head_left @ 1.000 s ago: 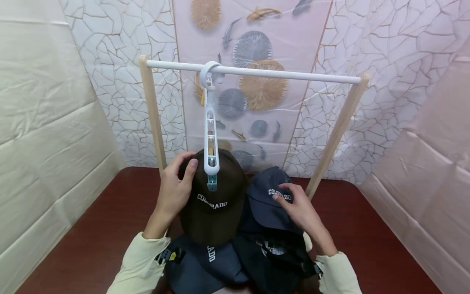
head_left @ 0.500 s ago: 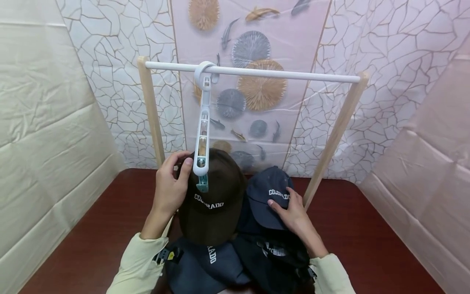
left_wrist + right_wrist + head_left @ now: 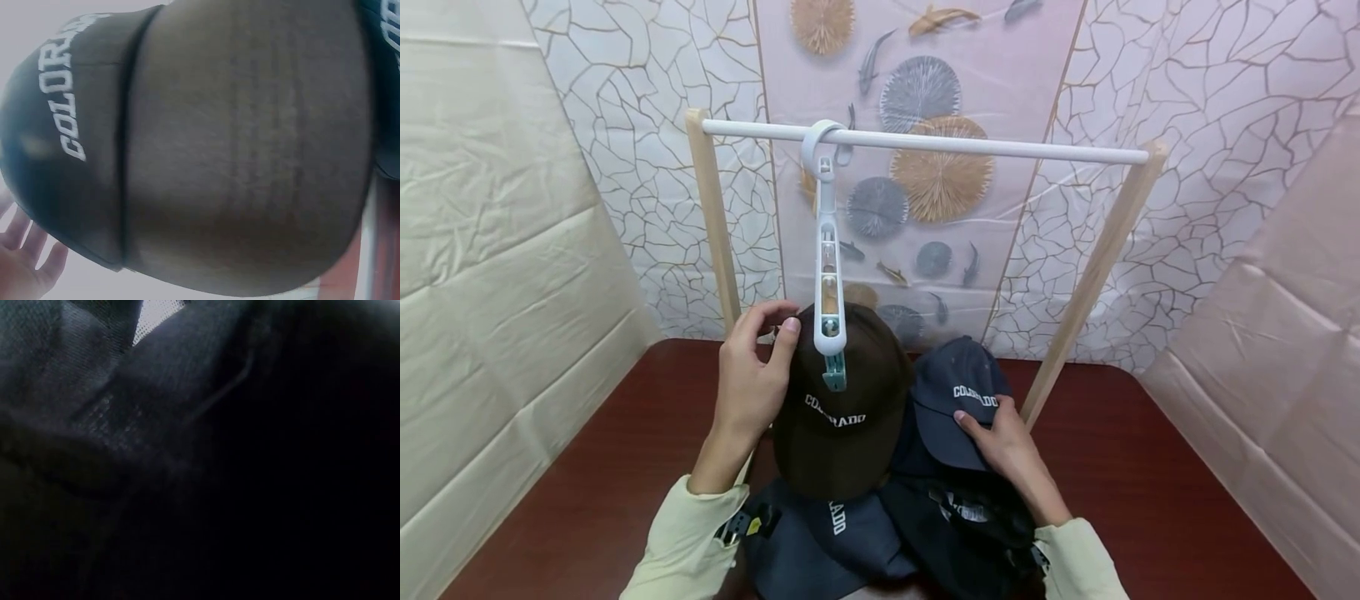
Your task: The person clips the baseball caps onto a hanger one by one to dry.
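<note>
A dark brown cap [image 3: 842, 442] with white COLORADO lettering hangs under a white hanger [image 3: 829, 283], whose teal clip [image 3: 834, 372] overlaps the crown. At the crown's left side, my left hand [image 3: 751, 379] has its thumb and fingers spread near the edge. The left wrist view shows the fingers of that hand [image 3: 28, 250] by the crown, with the brim large in front. My right hand [image 3: 1003, 442] grips a small navy cap [image 3: 951, 417], thumb on its front and fingers at its right side. The right wrist view is mostly dark fabric [image 3: 169, 369], hiding the hand.
The hanger hooks over a white rod [image 3: 985, 147] between wooden posts [image 3: 1086, 287]. A blue-grey cap [image 3: 820, 546] and a black cap [image 3: 940, 542] lie in front on the dark red table [image 3: 572, 483]. Patterned cloth [image 3: 1195, 158] stands behind, pale panels at both sides.
My right hand has come down from hovering over the navy cap and now grips its right side. The hanger and brown cap swung a little left, then back right, relative to the rod.
</note>
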Motion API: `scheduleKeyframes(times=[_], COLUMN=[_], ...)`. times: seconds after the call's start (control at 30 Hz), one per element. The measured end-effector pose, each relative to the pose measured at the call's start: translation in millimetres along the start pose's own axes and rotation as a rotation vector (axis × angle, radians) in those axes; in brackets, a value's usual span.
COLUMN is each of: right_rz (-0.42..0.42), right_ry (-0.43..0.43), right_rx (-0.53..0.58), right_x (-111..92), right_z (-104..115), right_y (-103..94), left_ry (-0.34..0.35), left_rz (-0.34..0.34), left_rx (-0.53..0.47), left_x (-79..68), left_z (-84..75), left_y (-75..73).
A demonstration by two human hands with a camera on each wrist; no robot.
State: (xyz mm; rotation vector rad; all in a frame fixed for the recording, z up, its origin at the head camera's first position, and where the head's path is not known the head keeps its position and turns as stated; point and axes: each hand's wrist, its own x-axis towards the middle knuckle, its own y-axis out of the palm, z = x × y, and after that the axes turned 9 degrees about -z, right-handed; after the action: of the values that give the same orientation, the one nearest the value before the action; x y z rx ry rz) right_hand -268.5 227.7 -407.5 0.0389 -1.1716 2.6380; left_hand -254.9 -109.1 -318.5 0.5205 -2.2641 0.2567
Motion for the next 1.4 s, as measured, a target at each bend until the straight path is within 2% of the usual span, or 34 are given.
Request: scheduleKeyframes(times=[0.1,0.2,0.37,0.5,0.57,0.67,0.73,0.8,0.87,0.9,0.97,1.0,1.03,1.1,1.17,1.27,1.33,1.4], right_rz=[-0.030,-0.063,-0.106,-0.124,-0.134,-0.147,-0.152,-0.152,-0.153,-0.152,-0.156,-0.157,-0.158,-0.156,-0.148,-0.129,-0.120,-0.116], right_ry=[-0.005,-0.017,-0.049,-0.055,-0.055,-0.047,-0.043,-0.047,-0.056,-0.061,-0.084,-0.095,-0.108,-0.128,-0.139,-0.126,-0.118,-0.116], right_rx=[-0.018,-0.032,-0.040,-0.037,-0.038,-0.044,-0.049,-0.049,-0.047,-0.046,-0.040,-0.040,-0.038,-0.035,-0.029,-0.029,-0.027,-0.025], right_x=[-1,-1,-3,-4,-4,-4,-4,-4,-4,-3,-3,-3,-3,-3,-3,-4,-5,-5], right_z=[0,-1,-3,-5,-6,-6,-6,-5,-4,-3,-1,0,1,2,2,3,3,4], right_y=[-2.6,-4.6,-5.2,-5.4,-6.4,-8.9,-10.6,-12.1,-13.6,-14.4,-16.0,-16.8,-17.3,-18.3,-18.7,-19.4,-20.1,-21.4], left_ry=[0.020,0.071,0.238,0.386,0.467,0.643,0.813,1.017,1.204,1.271,1.344,1.339,1.302,1.166,0.976,0.636,0.415,0.241], left_rz=[-0.039,-0.080,-0.162,-0.311,-0.373,-0.425,-0.415,-0.424,-0.393,-0.354,-0.274,-0.211,-0.142,-0.018,0.101,0.300,0.433,0.535], left_rx=[-0.014,-0.048,-0.106,-0.166,-0.227,-0.318,-0.352,-0.355,-0.344,-0.327,-0.290,-0.268,-0.243,-0.168,-0.072,0.120,0.250,0.355], left_x=[-1.2,-3.0,-9.0,-14.9,-17.6,-21.6,-23.6,-24.1,-24.0,-25.5,-31.7,-36.8,-43.5,-59.9,-76.6,-98.6,-109.0,-115.7], left_z=[-8.6,-16.6,-24.0,-27.7,-31.1,-38.8,-45.2,-52.8,-59.8,-62.4,-65.0,-64.3,-62.8,-57.1,-50.3,-42.8,-40.4,-38.9], left_y=[-1.7,-1.7,4.3,12.9,17.2,24.8,28.9,34.1,38.6,40.3,44.9,47.1,49.7,55.6,63.6,75.2,82.3,88.3])
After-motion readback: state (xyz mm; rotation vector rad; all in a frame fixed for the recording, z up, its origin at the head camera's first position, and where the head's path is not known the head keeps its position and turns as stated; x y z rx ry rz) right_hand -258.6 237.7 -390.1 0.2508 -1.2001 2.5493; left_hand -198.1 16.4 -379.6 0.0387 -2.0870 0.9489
